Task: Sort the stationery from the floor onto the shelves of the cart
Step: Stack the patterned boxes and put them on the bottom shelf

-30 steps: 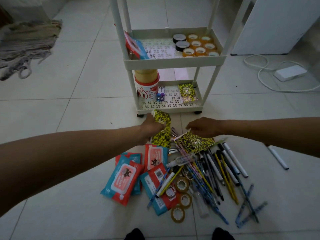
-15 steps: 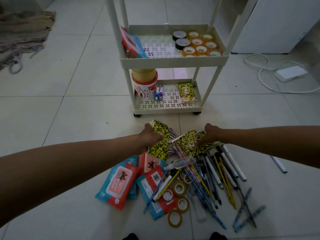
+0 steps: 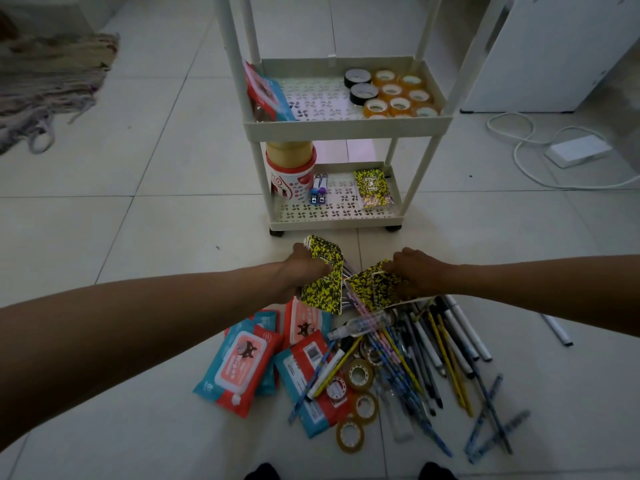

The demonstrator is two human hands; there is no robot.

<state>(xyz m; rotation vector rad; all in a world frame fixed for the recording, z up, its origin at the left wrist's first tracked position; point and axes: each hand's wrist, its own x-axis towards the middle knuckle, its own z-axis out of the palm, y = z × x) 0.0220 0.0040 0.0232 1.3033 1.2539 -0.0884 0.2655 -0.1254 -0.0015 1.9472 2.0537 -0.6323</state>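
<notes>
Before the cart (image 3: 346, 128): left hand (image 3: 304, 271) grips a notebook stack (image 3: 323, 282), long axis upright; right hand (image 3: 420, 275) grips tilted notebooks (image 3: 374, 289).

The cart (image 3: 341, 123) is set beyond the floor pile: packs (image 3: 242, 365) at left, pens (image 3: 433, 358) at right, tape rolls (image 3: 360, 403) between.

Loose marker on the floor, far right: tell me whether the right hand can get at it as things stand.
Probably not yet: the right hand grips a yellow notebook. The marker lies alone on bare tile, apart from the pile, with nothing over it.
</notes>
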